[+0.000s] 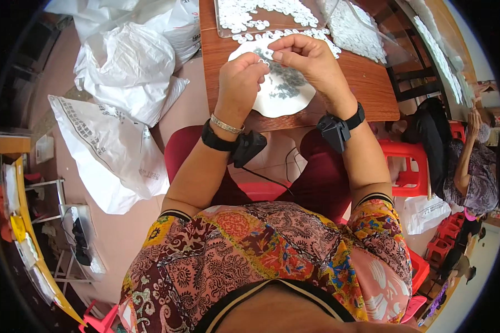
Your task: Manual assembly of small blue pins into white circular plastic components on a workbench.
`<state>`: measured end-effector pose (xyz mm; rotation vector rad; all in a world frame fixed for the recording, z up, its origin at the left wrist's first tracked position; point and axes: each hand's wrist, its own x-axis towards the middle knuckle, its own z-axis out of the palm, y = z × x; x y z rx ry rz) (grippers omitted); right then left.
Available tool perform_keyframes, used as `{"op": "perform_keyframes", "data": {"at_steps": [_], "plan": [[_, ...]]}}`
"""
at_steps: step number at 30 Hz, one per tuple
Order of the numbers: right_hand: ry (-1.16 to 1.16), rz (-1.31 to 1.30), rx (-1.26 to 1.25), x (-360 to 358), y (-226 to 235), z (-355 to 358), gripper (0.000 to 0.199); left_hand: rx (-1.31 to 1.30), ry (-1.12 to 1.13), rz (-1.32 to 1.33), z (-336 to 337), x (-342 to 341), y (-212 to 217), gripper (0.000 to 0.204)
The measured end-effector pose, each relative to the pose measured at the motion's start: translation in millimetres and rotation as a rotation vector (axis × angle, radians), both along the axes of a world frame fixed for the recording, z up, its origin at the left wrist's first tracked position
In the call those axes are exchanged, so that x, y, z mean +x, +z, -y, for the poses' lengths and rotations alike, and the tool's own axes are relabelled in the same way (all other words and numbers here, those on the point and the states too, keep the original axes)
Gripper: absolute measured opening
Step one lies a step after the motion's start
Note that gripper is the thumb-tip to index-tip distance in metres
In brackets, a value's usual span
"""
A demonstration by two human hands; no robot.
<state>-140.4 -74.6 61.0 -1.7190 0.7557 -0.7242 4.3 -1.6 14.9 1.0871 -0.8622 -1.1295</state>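
pinching together over a white round plate [278, 100], the two hands meet at the near edge of a brown wooden table [366, 83]. the left hand [240, 77] has its fingers curled in, thumb and forefinger closed on a tiny pale piece [266, 54] that is too small to make out. the right hand [308, 55] comes in from the other side, its fingertips [278, 55] pressed to the same piece, so both hands are clamped on it just above the plate. the plate holds a scatter of small grey bits [286, 83] and overhangs the table edge toward the person.

each wrist carries a black strap with a small black device — the left wrist also a thin metal bracelet [226, 125]. farther back on the table lie clear plastic sheets [261, 16] covered with rows of small white pieces, and another such sheet [353, 30] lies to the right of it.

left of the table, on the floor, sit several large white sacks [122, 61]. under the forearms show red trousers and a red plastic stool [408, 161]. at the right rim another person in a patterned top [478, 166] sits with one hand raised, well apart from the table.
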Motion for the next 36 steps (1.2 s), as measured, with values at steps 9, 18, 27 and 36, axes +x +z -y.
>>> {"op": "perform_keyframes", "data": {"at_steps": [9,18,27,36], "plan": [[0.027,-0.101,-0.080,2,-4,-1,0.019,0.007,-0.021,-0.008,2,2,-8,0.016],[0.006,-0.217,-0.334,5,-6,-7,0.024,-0.010,-0.047,-0.128,0,-1,-3,0.021],[-0.028,-0.337,-0.516,6,2,-12,0.028,-0.045,-0.010,-0.202,3,-4,-8,0.021],[-0.055,-0.344,-0.807,11,0,-18,0.031,-0.047,0.027,-0.168,4,-7,-13,0.024]]}}
